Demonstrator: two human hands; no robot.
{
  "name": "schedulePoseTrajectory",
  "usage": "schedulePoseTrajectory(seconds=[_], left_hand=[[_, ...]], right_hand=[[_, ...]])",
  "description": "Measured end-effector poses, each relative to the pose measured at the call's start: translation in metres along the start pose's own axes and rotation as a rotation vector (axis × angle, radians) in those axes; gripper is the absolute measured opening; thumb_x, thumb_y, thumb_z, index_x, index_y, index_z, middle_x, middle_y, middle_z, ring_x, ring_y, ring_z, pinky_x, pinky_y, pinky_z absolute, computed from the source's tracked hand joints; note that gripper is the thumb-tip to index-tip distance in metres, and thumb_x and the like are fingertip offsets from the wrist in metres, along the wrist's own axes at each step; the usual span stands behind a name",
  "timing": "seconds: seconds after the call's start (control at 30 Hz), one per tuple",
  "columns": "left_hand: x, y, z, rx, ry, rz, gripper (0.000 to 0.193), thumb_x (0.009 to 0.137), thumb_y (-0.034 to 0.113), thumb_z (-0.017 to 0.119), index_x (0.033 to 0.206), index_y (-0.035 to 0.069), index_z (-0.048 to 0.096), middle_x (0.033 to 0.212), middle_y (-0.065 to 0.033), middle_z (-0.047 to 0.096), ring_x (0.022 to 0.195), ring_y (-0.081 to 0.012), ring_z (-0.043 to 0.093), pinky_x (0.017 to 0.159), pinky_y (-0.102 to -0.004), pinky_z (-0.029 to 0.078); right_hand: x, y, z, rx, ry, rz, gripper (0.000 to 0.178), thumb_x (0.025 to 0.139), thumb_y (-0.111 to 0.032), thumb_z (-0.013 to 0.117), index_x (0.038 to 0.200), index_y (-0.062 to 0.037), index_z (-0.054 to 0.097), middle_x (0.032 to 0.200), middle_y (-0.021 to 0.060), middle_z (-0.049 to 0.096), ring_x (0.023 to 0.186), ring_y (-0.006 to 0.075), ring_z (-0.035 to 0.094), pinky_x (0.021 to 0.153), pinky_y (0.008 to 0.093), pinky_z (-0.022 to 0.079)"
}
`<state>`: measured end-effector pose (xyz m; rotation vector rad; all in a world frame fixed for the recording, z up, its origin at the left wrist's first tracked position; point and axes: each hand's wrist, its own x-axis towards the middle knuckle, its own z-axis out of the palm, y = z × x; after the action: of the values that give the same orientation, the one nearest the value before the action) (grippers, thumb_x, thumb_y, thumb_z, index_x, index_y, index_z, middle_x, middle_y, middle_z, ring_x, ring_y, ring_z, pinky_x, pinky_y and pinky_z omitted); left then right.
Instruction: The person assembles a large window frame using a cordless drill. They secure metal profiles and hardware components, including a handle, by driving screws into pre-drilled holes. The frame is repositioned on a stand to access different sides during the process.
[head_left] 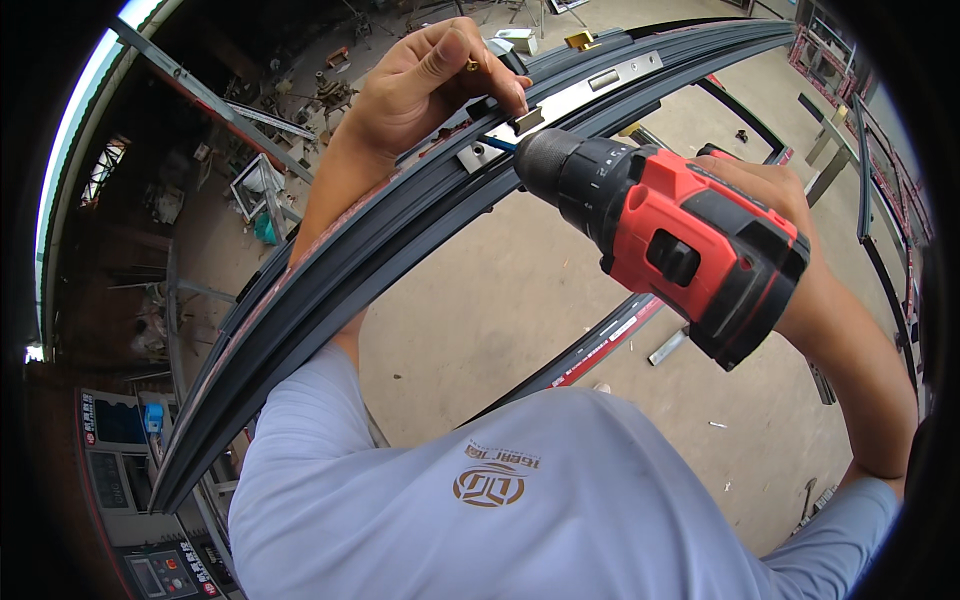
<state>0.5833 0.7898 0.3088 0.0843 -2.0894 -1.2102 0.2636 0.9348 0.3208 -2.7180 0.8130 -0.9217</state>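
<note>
My right hand (765, 190) is wrapped round the handle of a red and black cordless drill (680, 240). The drill's chuck points up and left, and its blue-tipped bit (500, 143) reaches the lower end of a silver lock faceplate (640, 70). That plate lies along a dark grey metal profile (330, 280), with a latch (529, 121) standing out of it. My left hand (430, 80) is curled beyond the profile, fingertips close to the latch. A small brass-coloured piece (471, 65), perhaps a screw, shows between its fingers. Whether the bit touches a screw is hidden.
A brass-coloured part (580, 40) rests on the profile's far side. Below, another dark profile (600, 345) and a short silver strip (668, 346) lie near the floor. Machine control panels (160, 575) stand at lower left. Frames (870, 180) lean at right.
</note>
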Motion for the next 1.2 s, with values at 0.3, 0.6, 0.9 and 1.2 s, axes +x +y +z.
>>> schedulePoseTrajectory(seconds=[0.3, 0.6, 0.9, 1.2], left_hand=[[0.000, 0.007, 0.006, -0.057, 0.005, -0.033, 0.042, 0.105, 0.047, 0.048, 0.096, 0.008, 0.060, 0.091, -0.0154, 0.075, 0.095, -0.0243, 0.074, 0.110, -0.0409, 0.047], [-0.002, 0.008, 0.010, -0.143, 0.050, -0.058, 0.030, 0.106, 0.041, 0.047, 0.100, 0.013, 0.058, 0.089, -0.0086, 0.072, 0.094, -0.0206, 0.072, 0.112, -0.0442, 0.044], [-0.004, 0.012, 0.019, -0.148, 0.163, -0.140, 0.037, 0.103, 0.045, 0.055, 0.099, 0.008, 0.059, 0.085, -0.0108, 0.070, 0.085, -0.0237, 0.073, 0.097, -0.0405, 0.053], [-0.007, 0.009, 0.020, -0.330, 0.202, -0.151, 0.037, 0.103, 0.040, 0.057, 0.102, 0.003, 0.061, 0.090, -0.0142, 0.073, 0.086, -0.0265, 0.074, 0.085, -0.0387, 0.057]], right_hand=[[0.024, 0.015, -0.023, 0.079, -0.141, -0.016, 0.022, 0.071, -0.007, 0.079, 0.093, -0.0066, 0.073, 0.074, 0.0049, 0.068, 0.064, 0.0173, 0.065, 0.069, 0.0290, 0.054], [0.013, 0.015, -0.028, 0.007, -0.107, -0.041, 0.037, 0.064, -0.016, 0.080, 0.095, -0.0007, 0.069, 0.077, 0.0100, 0.064, 0.064, 0.0242, 0.061, 0.063, 0.0322, 0.049], [-0.023, 0.003, -0.031, -0.192, 0.053, -0.123, 0.033, 0.081, 0.001, 0.077, 0.112, -0.0036, 0.069, 0.103, 0.0092, 0.070, 0.092, 0.0241, 0.070, 0.085, 0.0373, 0.055], [-0.014, 0.011, -0.020, -0.220, 0.088, -0.093, 0.035, 0.084, 0.002, 0.078, 0.117, -0.0023, 0.067, 0.104, 0.0091, 0.069, 0.094, 0.0239, 0.068, 0.085, 0.0364, 0.055]])
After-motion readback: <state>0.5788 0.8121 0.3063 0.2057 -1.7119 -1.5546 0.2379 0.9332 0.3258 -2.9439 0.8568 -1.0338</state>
